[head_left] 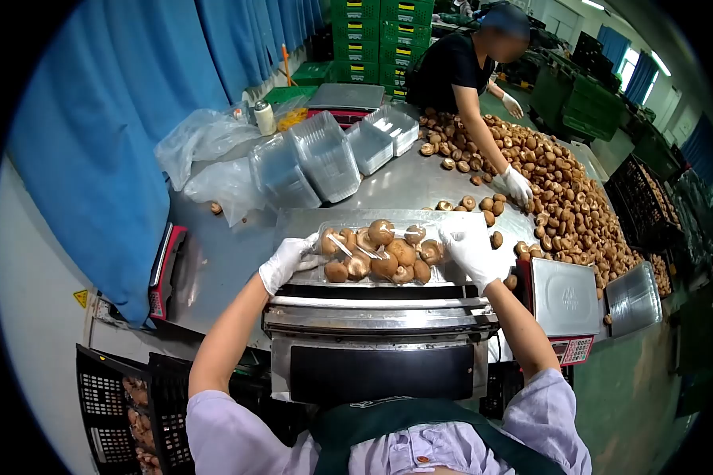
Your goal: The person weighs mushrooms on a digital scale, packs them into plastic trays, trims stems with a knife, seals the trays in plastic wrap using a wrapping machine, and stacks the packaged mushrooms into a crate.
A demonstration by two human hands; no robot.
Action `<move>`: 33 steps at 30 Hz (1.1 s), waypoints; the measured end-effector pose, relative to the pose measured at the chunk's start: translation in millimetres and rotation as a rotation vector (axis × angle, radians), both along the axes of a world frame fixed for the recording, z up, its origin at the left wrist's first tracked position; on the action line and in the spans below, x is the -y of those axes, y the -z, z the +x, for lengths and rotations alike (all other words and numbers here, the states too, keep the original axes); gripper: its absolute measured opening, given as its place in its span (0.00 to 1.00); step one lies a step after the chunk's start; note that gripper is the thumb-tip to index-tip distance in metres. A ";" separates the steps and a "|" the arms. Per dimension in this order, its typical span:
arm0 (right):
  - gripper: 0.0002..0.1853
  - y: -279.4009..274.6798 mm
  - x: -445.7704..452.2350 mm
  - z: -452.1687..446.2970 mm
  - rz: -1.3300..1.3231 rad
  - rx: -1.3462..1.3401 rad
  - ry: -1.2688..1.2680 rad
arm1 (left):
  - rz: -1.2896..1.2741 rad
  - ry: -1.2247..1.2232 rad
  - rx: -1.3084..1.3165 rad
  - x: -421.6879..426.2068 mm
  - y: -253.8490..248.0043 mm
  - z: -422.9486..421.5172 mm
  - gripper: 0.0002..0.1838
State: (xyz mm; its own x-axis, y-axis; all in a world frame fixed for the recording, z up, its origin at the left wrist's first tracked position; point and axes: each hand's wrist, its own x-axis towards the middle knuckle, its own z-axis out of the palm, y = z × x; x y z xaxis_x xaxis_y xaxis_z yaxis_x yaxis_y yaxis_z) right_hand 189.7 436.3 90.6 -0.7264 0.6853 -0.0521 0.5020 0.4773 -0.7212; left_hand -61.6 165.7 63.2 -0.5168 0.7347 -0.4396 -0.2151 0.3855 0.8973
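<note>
A clear plastic tray [325,237] of brown shiitake mushrooms [401,252] lies in front of me at the metal wrapping machine [380,319]. Shiny streaks over the mushrooms look like clear film. My left hand [290,263], in a white glove, is closed on the tray's left end, fingers reaching toward its near corner. At the right end, my gloved right hand [470,252] grips the edge with its fingertips. The undersides of both hands' grips are hidden.
Stacked empty clear trays [325,154] stand behind on the metal table [230,277]. A large heap of mushrooms [562,174] spreads to the right, where a co-worker's gloved hand [518,185] reaches in. Scales [564,297] flank me; a black crate [123,404] sits lower left.
</note>
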 end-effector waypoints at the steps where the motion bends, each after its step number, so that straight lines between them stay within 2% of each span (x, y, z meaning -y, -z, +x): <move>1: 0.20 1.0 -0.2 0.5 -0.048 0.030 0.015 | 0.128 -0.196 0.210 2.0 0.3 10.9 0.20; 2: 0.18 7.0 -3.5 1.8 -0.170 -0.001 0.026 | 0.233 -0.261 0.265 2.7 2.6 16.0 0.15; 3: 0.18 11.1 -2.5 5.4 -0.168 -0.005 0.033 | 0.234 -0.253 0.263 4.9 6.4 16.1 0.15; 5: 0.17 8.4 8.7 14.9 -0.237 -0.238 0.081 | 0.365 -0.389 0.220 5.4 0.3 22.1 0.13; 6: 0.16 29.4 1.9 15.0 0.161 -0.250 0.073 | 0.294 -0.471 0.131 7.3 -4.4 22.0 0.12; 7: 0.15 32.0 7.6 15.3 0.401 -0.284 0.106 | 0.352 -0.529 0.047 4.6 -10.2 26.9 0.12; 9: 0.16 33.0 13.9 18.1 -0.092 -0.136 0.066 | 0.013 -0.282 -0.330 5.9 0.0 8.8 0.12; 10: 0.17 23.2 17.6 16.0 -0.085 0.017 -0.037 | -0.056 -0.203 -0.258 2.0 -3.3 11.3 0.12; 12: 0.17 29.8 12.4 11.2 -0.169 -0.010 0.000 | -0.136 -0.063 -0.142 -9.9 -0.4 17.4 0.17; 13: 0.17 28.6 14.5 9.3 -0.252 -0.038 0.033 | -0.128 -0.005 -0.277 -13.4 4.4 19.7 0.19; 15: 0.16 27.1 19.8 13.6 -0.265 -0.054 0.056 | -0.116 -0.052 -0.295 -12.0 12.0 19.4 0.19; 16: 0.17 30.1 19.3 17.3 -0.220 -0.166 0.085 | -0.116 -0.058 -0.296 -9.0 8.7 26.2 0.19; 17: 0.17 28.1 21.3 21.5 -0.175 -0.277 0.114 | 0.013 -0.122 -0.274 -3.5 4.9 36.4 0.19; 18: 0.16 25.2 23.7 32.1 -0.095 -0.252 0.120 | 0.142 -0.184 -0.252 3.4 1.3 47.6 0.19; 19: 0.16 -7.2 49.4 51.2 -0.218 -0.306 0.120 | 0.185 -0.219 -0.262 17.1 -13.3 70.9 0.18; 20: 0.17 -14.6 65.8 71.9 -0.187 -0.293 0.119 | 0.108 -0.186 -0.292 40.0 -42.7 104.1 0.17; 21: 0.15 2.4 73.9 96.5 0.109 -0.282 0.014 | 0.140 -0.201 -0.436 60.8 -32.7 126.5 0.14; 22: 0.12 16.2 95.0 118.7 0.154 -0.339 0.012 | 0.123 -0.231 -0.622 80.8 -18.1 151.7 0.11; 23: 0.08 23.5 117.8 140.0 0.203 -0.347 0.004 | 0.056 -0.217 -0.633 100.1 -20.1 179.0 0.10; 24: 0.07 20.9 136.7 161.0 0.201 -0.233 -0.018 | 0.043 -0.226 -0.566 122.1 0.8 197.6 0.10; 25: 0.07 42.7 147.9 181.9 0.060 -0.211 -0.008 | -0.008 -0.234 -0.558 137.2 13.1 213.6 0.10; 27: 0.08 49.5 176.3 199.9 -0.071 -0.081 0.005 | -0.094 -0.149 -0.648 163.6 48.9 232.1 0.12; 28: 0.08 68.5 182.3 205.0 -0.049 -0.029 0.009 | -0.156 -0.140 -0.531 164.5 56.0 233.9 0.13; 29: 0.08 82.6 185.2 204.0 -0.029 0.025 0.011 | -0.219 -0.131 -0.411 165.3 59.5 237.7 0.14; 30: 0.09 90.2 180.8 203.8 0.007 0.095 -0.029 | -0.256 -0.105 -0.507 161.6 63.6 234.1 0.15; 31: 0.10 80.2 176.9 198.4 0.008 0.113 -0.053 | -0.304 -0.119 -0.428 158.3 61.2 229.6 0.16; 33: 0.09 67.4 164.0 192.5 -0.033 0.179 -0.129 | -0.359 -0.047 -0.560 148.0 33.2 224.2 0.17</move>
